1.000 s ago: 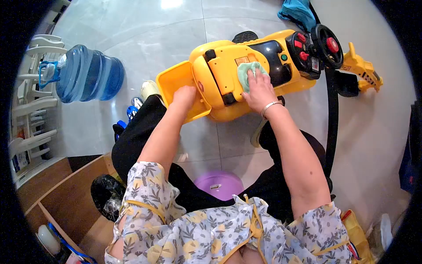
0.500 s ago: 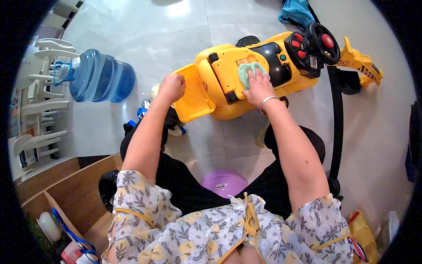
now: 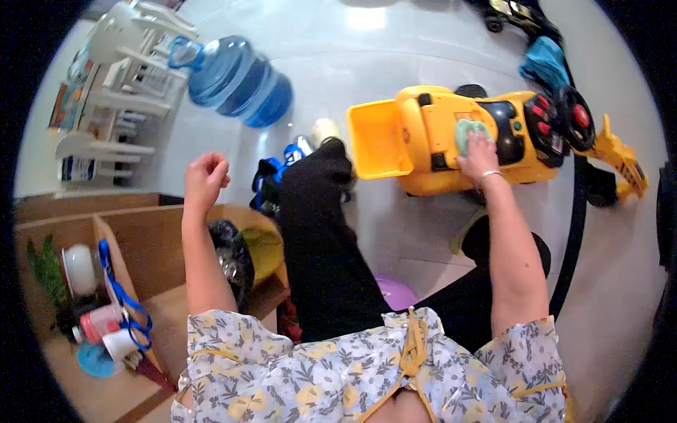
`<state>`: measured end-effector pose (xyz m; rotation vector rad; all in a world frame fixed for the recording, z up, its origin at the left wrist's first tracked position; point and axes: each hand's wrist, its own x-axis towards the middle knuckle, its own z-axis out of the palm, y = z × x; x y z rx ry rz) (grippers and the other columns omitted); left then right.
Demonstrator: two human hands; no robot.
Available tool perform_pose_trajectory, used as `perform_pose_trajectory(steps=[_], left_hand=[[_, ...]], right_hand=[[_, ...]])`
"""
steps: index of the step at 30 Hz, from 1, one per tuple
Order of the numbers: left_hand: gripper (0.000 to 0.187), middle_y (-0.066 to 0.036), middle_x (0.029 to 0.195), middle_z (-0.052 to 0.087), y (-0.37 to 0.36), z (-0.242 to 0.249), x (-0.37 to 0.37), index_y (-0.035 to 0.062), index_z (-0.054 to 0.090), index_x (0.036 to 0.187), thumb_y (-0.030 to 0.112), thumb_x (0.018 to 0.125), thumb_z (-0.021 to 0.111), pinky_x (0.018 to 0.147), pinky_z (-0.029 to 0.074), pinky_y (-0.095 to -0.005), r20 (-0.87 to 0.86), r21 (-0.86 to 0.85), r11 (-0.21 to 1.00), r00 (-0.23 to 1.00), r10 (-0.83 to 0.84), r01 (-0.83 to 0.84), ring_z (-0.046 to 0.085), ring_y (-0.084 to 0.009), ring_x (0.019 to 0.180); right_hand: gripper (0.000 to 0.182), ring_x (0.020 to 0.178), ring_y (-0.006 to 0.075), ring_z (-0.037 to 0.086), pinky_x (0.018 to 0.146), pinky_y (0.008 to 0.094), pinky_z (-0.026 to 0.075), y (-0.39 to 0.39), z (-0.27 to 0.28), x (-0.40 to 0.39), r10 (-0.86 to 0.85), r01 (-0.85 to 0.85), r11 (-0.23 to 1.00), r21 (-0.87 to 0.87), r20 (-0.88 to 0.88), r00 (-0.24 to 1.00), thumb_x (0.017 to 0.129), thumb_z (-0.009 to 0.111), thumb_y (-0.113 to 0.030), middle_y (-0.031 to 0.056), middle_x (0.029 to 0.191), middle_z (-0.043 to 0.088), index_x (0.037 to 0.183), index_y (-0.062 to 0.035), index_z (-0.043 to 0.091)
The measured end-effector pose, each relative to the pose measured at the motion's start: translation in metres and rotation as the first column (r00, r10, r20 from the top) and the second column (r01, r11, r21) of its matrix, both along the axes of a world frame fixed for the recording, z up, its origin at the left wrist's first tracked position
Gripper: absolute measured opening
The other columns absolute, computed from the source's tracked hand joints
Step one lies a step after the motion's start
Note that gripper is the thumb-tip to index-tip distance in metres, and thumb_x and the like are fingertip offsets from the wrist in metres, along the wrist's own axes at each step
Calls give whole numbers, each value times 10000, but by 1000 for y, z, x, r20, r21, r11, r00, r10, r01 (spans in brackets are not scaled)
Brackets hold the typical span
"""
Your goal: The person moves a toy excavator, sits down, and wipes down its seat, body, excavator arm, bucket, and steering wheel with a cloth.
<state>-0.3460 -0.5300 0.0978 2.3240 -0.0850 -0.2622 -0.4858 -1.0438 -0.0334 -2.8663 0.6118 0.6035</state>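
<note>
A yellow ride-on toy excavator (image 3: 437,158) stands on the floor, with a tray-like bucket (image 3: 379,139) at its left end. My right hand (image 3: 479,156) rests on a pale green cloth (image 3: 467,134), pressing it to the yellow seat area beside the black panel. My left hand (image 3: 205,180) is raised in the air above the wooden shelf unit, its fingers curled closed. Whether anything small is inside that fist cannot be made out. The steering wheel (image 3: 580,120) with a red centre is at the toy's right.
A blue water bottle (image 3: 240,82) lies at the upper left, near white chairs (image 3: 130,99). The wooden shelf unit (image 3: 151,243) holds a plant, cups and a blue strap. A purple stool (image 3: 396,290) shows between the legs.
My left hand has left the yellow bucket and moved left, over the shelf unit. The view has turned left, so the toy appears further right. My right hand stays on the cloth.
</note>
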Motion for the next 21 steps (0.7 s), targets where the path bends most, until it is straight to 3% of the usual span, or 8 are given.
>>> perform_pose_trajectory(steps=[8, 10, 13, 14, 15, 17, 18, 21], left_hand=[[133, -64, 664, 622, 137, -13, -123, -3, 625, 810, 121, 853, 604, 506, 482, -267, 113, 172, 874, 890, 441, -454, 603, -121, 552], [126, -119, 671, 644, 164, -25, -146, 11, 633, 780, 125, 827, 605, 552, 500, -342, 255, 428, 736, 851, 460, -526, 639, -211, 587], [110, -156, 693, 655, 187, -34, -171, 18, 635, 757, 108, 803, 593, 638, 513, -406, 364, 580, 628, 855, 369, -518, 656, -294, 649], [107, -130, 846, 688, 180, -22, -173, 38, 672, 809, 93, 798, 581, 780, 498, -413, 232, 707, 545, 875, 424, -451, 649, -306, 862], [107, -130, 846, 688, 191, -30, -179, 38, 672, 809, 93, 798, 581, 780, 498, -413, 233, 708, 541, 873, 429, -454, 649, -306, 862], [143, -100, 1047, 669, 220, -55, -193, 71, 705, 869, 107, 794, 588, 890, 450, -408, 463, 789, 441, 886, 32, -428, 572, -288, 1072], [173, -67, 1205, 612, 206, -41, -194, 102, 719, 924, 135, 795, 608, 937, 409, -399, 379, 847, 362, 920, 103, -390, 466, -282, 1206], [157, -90, 1099, 647, 152, 5, -187, 106, 714, 919, 165, 816, 611, 873, 448, -406, 248, 880, 349, 939, 240, -322, 543, -295, 1098]], right_hand=[[812, 1332, 411, 309, 1113, 462, 231, -1, -9, 2, 80, -77, 995, -64, 43, 996, 806, 660, -352, 276, 1438, 310, 1423, -6, 262], [813, 1322, 432, 312, 1110, 460, 242, -6, -16, 1, 103, -98, 990, -98, 53, 993, 802, 659, -354, 274, 1446, 293, 1426, -15, 263], [828, 1321, 436, 311, 1105, 461, 252, -8, -19, 2, 66, -62, 995, -72, 60, 996, 796, 660, -361, 268, 1448, 296, 1434, -23, 255], [828, 1321, 436, 311, 1105, 461, 252, -7, -19, 2, 73, -69, 995, -69, 60, 996, 796, 660, -361, 268, 1448, 296, 1434, -23, 255], [834, 1320, 432, 314, 1102, 460, 260, -6, -19, 1, 74, -69, 995, -79, 57, 996, 791, 664, -362, 266, 1445, 302, 1433, -20, 257], [846, 1319, 424, 320, 1095, 459, 277, -7, -19, 3, 72, -66, 993, -100, 54, 996, 781, 671, -363, 262, 1441, 315, 1432, -13, 260], [832, 1314, 399, 342, 1093, 451, 286, -9, -22, 3, 144, -131, 981, -142, 87, 986, 776, 676, -357, 267, 1418, 348, 1415, 7, 288], [825, 1310, 386, 363, 1090, 446, 292, -12, -20, 6, 143, -137, 984, -110, 42, 989, 775, 674, -376, 275, 1409, 361, 1404, 16, 312]])
